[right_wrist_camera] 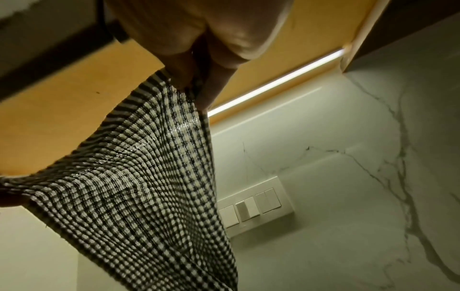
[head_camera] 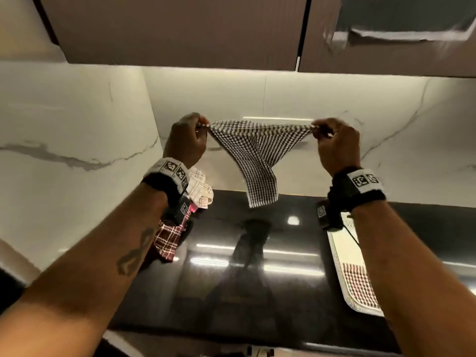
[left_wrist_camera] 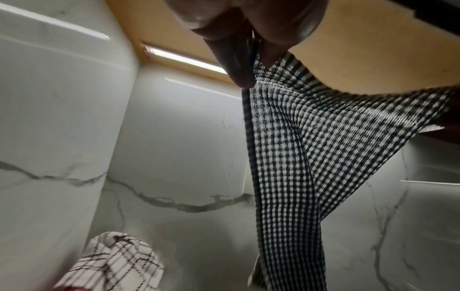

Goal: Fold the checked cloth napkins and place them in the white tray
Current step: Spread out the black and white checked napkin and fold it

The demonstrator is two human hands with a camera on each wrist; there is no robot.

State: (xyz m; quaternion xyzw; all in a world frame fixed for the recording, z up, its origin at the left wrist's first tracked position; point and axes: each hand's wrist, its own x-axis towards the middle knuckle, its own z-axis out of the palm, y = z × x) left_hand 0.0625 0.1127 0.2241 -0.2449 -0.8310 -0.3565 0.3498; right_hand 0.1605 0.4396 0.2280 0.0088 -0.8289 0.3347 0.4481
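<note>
A black-and-white checked napkin (head_camera: 257, 153) hangs in the air above the dark countertop, stretched between both hands. My left hand (head_camera: 189, 140) pinches its left top corner and my right hand (head_camera: 334, 144) pinches the right top corner. The cloth (left_wrist_camera: 293, 157) sags in the middle and narrows to a hanging tail. In the right wrist view the same napkin (right_wrist_camera: 139, 189) drops from my pinching fingers (right_wrist_camera: 199, 78). The white tray (head_camera: 346, 256) lies at the right under my right forearm, with a folded red checked napkin (head_camera: 359, 284) in it.
A white plaid napkin (head_camera: 199, 188) and a dark red plaid napkin (head_camera: 168, 237) lie crumpled at the left by the marble wall. The glossy black countertop (head_camera: 244, 274) reflects lights. A switch panel (right_wrist_camera: 254, 204) sits on the marble backsplash. Cabinets hang overhead.
</note>
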